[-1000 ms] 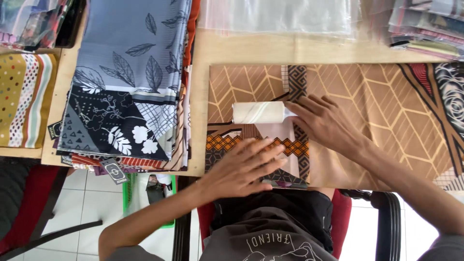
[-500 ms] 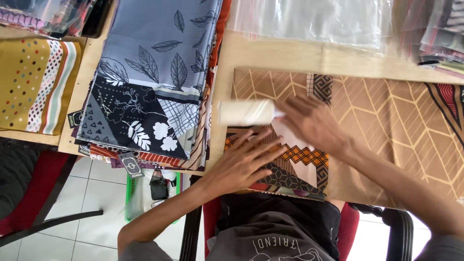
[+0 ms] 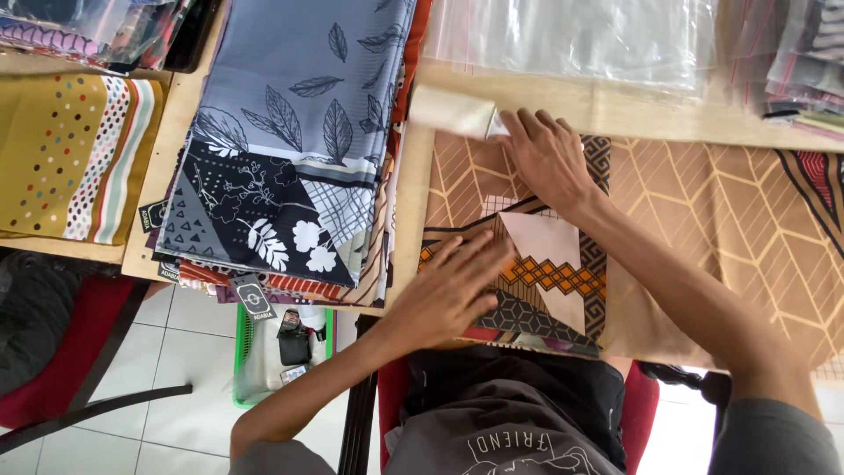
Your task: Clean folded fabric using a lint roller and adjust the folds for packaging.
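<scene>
- Nearest the viewer, a person in a dark grey shirt sits on a red chair [image 3: 646, 405], both bare arms reaching away over a wooden bench [image 3: 615, 110].
- On the floor to the left stands a green basket [image 3: 242, 352] holding small dark items, beside a second red chair [image 3: 88, 308].
- The left hand [image 3: 448, 290] lies flat, fingers spread and slightly apart, pressing down the near left corner of a brown patterned cloth [image 3: 703, 229]. It pinches nothing.
- That cloth is spread across the bench in front of the person, its long axis running left to right, with a folded-over flap showing pale pink and orange diamond shapes between the two hands.
- Farther away, the right hand [image 3: 549, 158] rests palm down on the cloth's far left corner, fingers together and pointing away. Its fingertips touch a folded cream cloth [image 3: 453, 112].
- The cream cloth lies just beyond and to the left of the right hand, long axis left to right. The right hand is clearly the nearer one; the left hand is well apart from it.
- Left of the brown cloth sits a stack of folded cloths [image 3: 281, 176], grey-blue with leaf prints on top.
- Far left lies a mustard dotted cloth [image 3: 61, 158].
- At the far edge are clear plastic bags [image 3: 580, 35].
</scene>
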